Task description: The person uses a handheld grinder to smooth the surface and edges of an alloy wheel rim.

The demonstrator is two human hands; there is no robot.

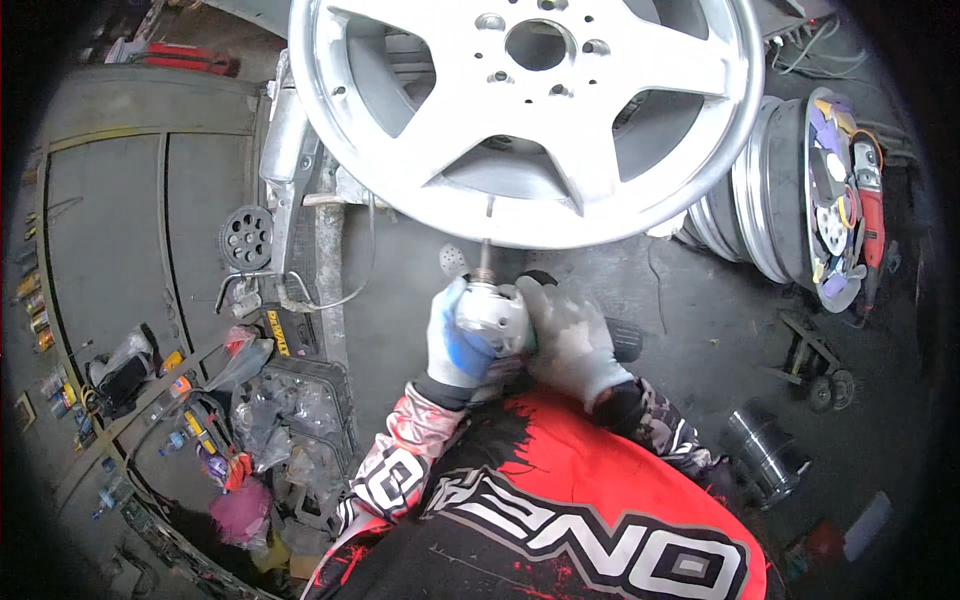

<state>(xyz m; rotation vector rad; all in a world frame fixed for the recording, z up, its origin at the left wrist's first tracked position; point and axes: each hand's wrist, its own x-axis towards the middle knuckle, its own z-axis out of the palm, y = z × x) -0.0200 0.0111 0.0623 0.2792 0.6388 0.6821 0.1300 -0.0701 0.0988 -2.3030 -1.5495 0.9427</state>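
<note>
A bare silver alloy wheel [475, 115] with broad spokes fills the top of the view. Below its near edge, my left hand [452, 335], in a white and blue glove, is closed round the head of a grey power tool [495, 318]. From the tool a thin metal shaft [486, 255] points up at the wheel; its tip overlaps the lower lip, and whether it touches I cannot tell. My right hand [575, 345], in a grey-white glove, is closed against the tool's right side. Its fingertips and the tool's rear are partly hidden and slightly blurred.
At right, another wheel [765, 190] lies on its side with pads and discs in it, beside a red angle grinder [870, 220]. A wheeled metal stand [815, 365] and a black cylinder [765, 455] are lower right. Plastic bags [265, 420] and crates clutter the left.
</note>
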